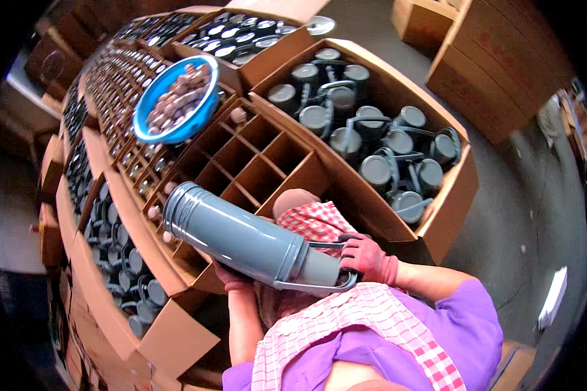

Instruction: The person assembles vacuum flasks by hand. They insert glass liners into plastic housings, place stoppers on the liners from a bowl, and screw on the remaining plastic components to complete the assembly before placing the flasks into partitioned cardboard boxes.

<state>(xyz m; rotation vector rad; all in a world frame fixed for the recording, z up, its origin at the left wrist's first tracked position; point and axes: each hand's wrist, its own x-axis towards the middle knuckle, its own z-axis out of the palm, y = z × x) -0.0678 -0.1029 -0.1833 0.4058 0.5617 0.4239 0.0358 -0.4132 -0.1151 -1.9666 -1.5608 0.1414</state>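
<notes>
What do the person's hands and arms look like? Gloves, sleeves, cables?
Right hand: pinkish-red glove, dark around the fingers, reaching the wrist. Left hand: similar reddish glove, mostly hidden, so details can't be told. Forearms uncovered above the gloves. Sleeves short, plain purple. No cables visible on either arm.

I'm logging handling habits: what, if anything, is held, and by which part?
A grey-blue vacuum flask, by its handle in the right grip; the left grip is partly hidden beneath it, its hold unclear.
</notes>
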